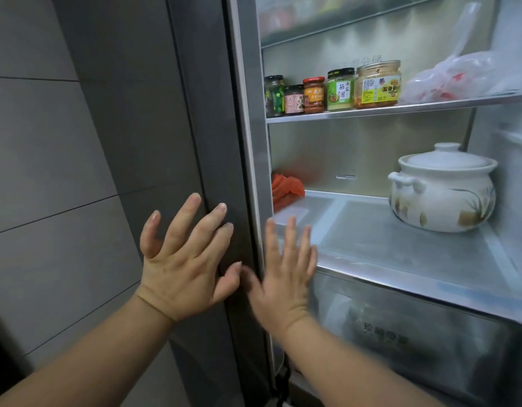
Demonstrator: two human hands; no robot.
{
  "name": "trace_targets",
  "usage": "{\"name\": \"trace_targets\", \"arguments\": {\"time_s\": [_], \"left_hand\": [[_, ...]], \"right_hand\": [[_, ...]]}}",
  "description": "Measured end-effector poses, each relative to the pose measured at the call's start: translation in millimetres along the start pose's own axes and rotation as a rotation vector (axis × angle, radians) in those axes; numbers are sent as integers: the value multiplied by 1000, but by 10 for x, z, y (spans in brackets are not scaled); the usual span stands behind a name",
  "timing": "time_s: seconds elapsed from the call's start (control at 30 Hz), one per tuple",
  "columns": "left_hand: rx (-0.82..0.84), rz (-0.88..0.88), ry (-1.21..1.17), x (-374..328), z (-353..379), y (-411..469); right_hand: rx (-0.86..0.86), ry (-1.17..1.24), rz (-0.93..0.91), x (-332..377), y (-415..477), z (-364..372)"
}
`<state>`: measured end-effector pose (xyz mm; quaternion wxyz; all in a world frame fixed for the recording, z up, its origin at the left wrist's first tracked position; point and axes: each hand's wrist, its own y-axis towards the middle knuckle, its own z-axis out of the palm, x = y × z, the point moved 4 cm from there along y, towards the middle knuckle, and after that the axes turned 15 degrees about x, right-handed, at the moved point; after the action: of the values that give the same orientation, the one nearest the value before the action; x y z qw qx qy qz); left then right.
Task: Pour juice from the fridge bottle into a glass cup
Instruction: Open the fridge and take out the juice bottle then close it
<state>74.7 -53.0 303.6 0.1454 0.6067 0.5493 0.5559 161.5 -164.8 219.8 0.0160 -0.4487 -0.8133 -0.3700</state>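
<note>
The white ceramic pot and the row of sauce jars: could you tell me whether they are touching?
Apart. The head view shows the white ceramic pot on the lower shelf and the sauce jars on the shelf above.

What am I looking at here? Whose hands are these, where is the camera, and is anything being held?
There is no machine here. A person wears a wide-angle camera on the head, so the single picture looks forward and down at their own two bare hands.

The left hand is spread flat against the dark grey fridge door. The right hand is open too, blurred, in front of the lit fridge interior. Neither holds anything.

Inside, the upper shelf carries a row of jars and a plastic bag. The lower shelf holds a white lidded pot and something red-orange in the back left corner. Below is a clear drawer.

No juice bottle or glass cup shows in this view.
</note>
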Motion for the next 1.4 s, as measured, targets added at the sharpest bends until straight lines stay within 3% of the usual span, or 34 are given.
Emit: {"name": "trace_targets", "arguments": {"time_s": [0.17,0.3,0.33,0.37,0.43,0.53,0.6,0.7,0.97,1.23,1.4], "left_hand": [[142,-255,-111,-152,-262,119],[171,-255,-150,-346,-462,372],[173,-244,-154,-388,-495,429],[187,-230,-158,-421,-515,477],[234,-206,-153,-435,-520,561],[275,-285,-142,-251,-485,610],[296,-368,-149,-52,-472,574],[280,-467,-163,286,-505,409],[144,-531,-39,995,-666,-168],[162,-577,10,1491,-698,-490],[184,-635,0,1528,-652,-511]], "right_hand": [[181,111,54,213,98,67],[234,86,97,309,85,336],[254,184,94,331,77,348],[304,258,27,373,60,365],[426,145,-157,509,-70,347],[215,130,-302,576,-220,181],[-53,113,-410,611,-288,137],[-168,73,-534,743,-345,146],[-79,269,-421,1128,256,175],[111,692,-431,1825,860,45],[288,799,-462,2186,1242,-26]]}}
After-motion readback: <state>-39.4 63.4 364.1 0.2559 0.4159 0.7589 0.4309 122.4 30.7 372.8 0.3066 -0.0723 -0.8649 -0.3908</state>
